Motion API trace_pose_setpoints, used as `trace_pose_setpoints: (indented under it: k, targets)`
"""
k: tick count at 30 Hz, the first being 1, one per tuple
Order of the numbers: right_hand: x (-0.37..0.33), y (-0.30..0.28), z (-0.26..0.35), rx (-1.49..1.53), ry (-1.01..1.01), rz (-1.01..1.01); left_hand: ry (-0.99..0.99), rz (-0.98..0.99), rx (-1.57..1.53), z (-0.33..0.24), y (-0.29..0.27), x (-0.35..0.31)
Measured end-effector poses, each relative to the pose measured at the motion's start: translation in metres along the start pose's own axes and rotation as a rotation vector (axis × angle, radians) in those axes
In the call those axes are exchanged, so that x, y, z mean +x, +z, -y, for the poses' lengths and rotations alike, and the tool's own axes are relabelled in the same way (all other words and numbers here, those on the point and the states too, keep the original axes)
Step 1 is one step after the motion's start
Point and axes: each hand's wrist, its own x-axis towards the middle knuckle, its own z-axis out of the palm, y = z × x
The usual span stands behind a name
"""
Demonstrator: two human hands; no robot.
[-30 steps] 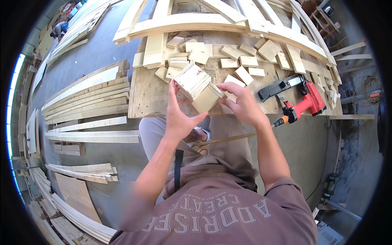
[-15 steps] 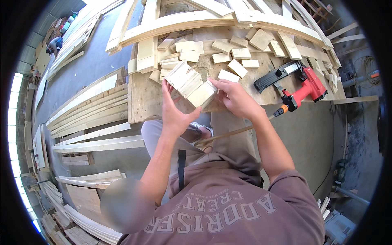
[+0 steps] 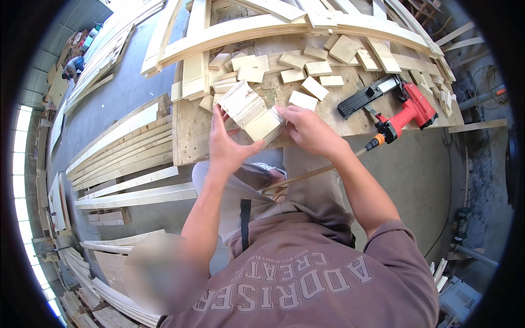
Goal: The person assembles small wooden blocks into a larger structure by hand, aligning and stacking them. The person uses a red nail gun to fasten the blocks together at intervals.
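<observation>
Over the near edge of the wooden workbench (image 3: 188, 139), my left hand (image 3: 225, 150) grips a stepped stack of pale wooden blocks (image 3: 243, 106), thumb along its lower side and fingers at its left. My right hand (image 3: 310, 130) pinches the right end of the same stack between thumb and fingertips. Whether the blocks are fastened together cannot be seen. Just beyond lie several loose wooden blocks (image 3: 319, 69). A red and black nail gun (image 3: 409, 112) rests on its side to the right of my right hand, with an air hose (image 3: 314, 172) running from it past my legs.
Long planks joined as a frame (image 3: 240, 35) lie across the far side of the bench. Stacks of boards (image 3: 128, 142) fill the floor at left. A person (image 3: 74, 66) bends over far off at upper left. More wood scraps (image 3: 440, 90) sit at the bench's right end.
The view has shifted slightly. Both hands keep their hold on the block stack, which is nearly in the same place. The nail gun has stayed put.
</observation>
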Motion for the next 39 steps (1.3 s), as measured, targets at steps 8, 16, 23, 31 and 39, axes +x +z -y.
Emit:
trace_pose_setpoints:
  k: [8, 16, 23, 31, 39]
  targets:
    - [0.009, -0.010, -0.006, 0.090, 0.086, 0.107, -0.002, 0.166, 0.003, 0.003, -0.025, 0.022]
    - [0.004, -0.007, 0.006, 0.120, 0.099, 0.093, -0.010, 0.211, -0.043, 0.014, -0.029, 0.026]
    - [-0.012, -0.020, -0.001, 0.200, 0.283, -0.069, -0.034, 0.225, -0.029, 0.009, -0.031, 0.026]
    - [0.005, 0.002, -0.001, 0.202, 0.047, 0.036, -0.037, 0.246, -0.052, 0.010, -0.031, 0.025]
    - [0.008, 0.002, -0.015, 0.229, 0.024, 0.065, -0.050, 0.283, -0.035, 0.003, -0.033, 0.026]
